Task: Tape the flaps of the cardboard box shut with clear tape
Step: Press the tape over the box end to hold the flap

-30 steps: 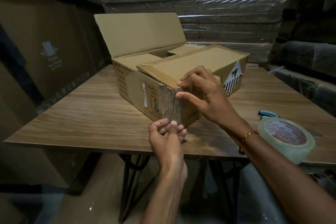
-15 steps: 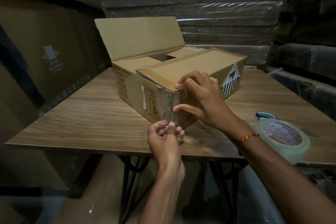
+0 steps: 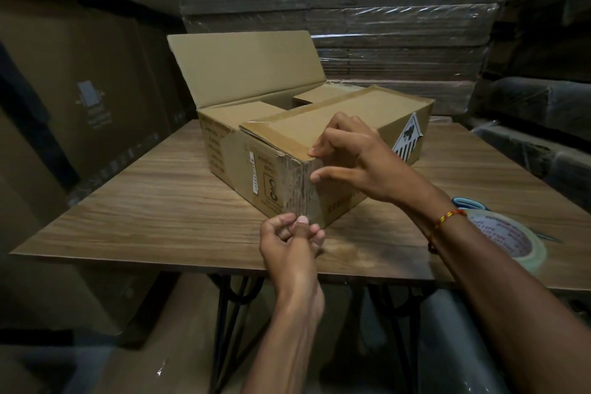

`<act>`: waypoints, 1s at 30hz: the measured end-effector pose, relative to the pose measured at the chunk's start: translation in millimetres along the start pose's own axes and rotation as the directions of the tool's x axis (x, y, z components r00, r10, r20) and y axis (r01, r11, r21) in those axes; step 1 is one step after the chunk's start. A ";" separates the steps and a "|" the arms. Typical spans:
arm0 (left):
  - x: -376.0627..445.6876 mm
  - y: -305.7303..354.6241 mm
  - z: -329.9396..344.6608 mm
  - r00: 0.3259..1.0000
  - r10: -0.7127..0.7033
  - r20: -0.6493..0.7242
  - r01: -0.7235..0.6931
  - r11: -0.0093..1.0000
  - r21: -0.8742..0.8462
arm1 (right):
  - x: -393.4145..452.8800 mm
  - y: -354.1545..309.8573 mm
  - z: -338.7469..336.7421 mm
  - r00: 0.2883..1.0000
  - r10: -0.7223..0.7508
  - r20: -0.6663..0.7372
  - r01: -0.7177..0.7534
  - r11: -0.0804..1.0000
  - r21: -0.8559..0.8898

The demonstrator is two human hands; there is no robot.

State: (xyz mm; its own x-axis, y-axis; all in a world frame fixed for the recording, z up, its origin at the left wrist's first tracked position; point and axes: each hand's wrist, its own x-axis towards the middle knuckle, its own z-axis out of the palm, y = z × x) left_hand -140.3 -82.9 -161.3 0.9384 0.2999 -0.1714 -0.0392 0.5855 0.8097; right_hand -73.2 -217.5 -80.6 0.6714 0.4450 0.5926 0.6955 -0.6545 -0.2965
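Head view: the box (image 3: 287,150) sits on the table (image 3: 144,201), far flap upright, near flap folded down. The right hand (image 3: 361,160) presses fingertips on the near top corner. The left hand (image 3: 289,240) is curled at the bottom corner, thumb pinched against fingers, perhaps on clear tape; I cannot tell. The tape roll (image 3: 511,240) lies to the right.

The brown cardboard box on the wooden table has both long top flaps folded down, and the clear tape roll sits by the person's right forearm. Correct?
Not quite. In the head view the brown cardboard box has only the near long flap folded down; the far long flap stands upright. The clear tape roll does sit by the right forearm.
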 end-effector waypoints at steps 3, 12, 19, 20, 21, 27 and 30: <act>1.3 -1.2 -0.5 1.000 0.000 0.001 0.000 1.000 -0.003 | 4.2 -1.0 -3.8 1.000 0.006 0.002 -0.006 0.999 0.041; 2.2 -1.8 0.3 1.000 0.003 0.002 -0.003 1.000 -0.024 | -22.4 -4.7 38.5 0.942 -0.002 -0.335 -0.019 0.998 -0.060; 4.4 -2.8 0.0 1.000 -0.010 0.001 0.010 0.999 -0.042 | -30.5 -0.2 46.5 0.943 -0.052 -0.329 0.013 0.993 -0.118; 4.4 -2.7 0.0 1.000 -0.010 0.001 0.010 0.999 -0.049 | -31.5 0.6 45.5 0.951 -0.057 -0.305 0.016 0.991 -0.135; 4.3 -2.6 0.1 1.000 -0.012 0.003 0.012 0.999 -0.052 | -32.6 1.2 44.9 0.958 -0.058 -0.280 0.015 0.988 -0.153; 2.3 0.8 -1.0 0.999 -0.044 0.017 0.045 0.997 -0.068 | -36.9 2.6 43.7 0.981 -0.061 -0.182 0.015 0.971 -0.240; 1.5 4.2 -3.5 0.995 -0.090 0.034 0.092 0.992 -0.084 | -37.7 3.0 44.5 0.984 -0.061 -0.166 0.015 0.963 -0.268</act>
State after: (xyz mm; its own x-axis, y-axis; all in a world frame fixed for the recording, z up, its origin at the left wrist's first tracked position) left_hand -140.3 -77.4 -160.1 0.9494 0.2203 -0.2240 0.0188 0.6718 0.7405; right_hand -85.1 -209.0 -137.2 0.5759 0.3765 0.7257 0.6113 -0.7876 -0.0766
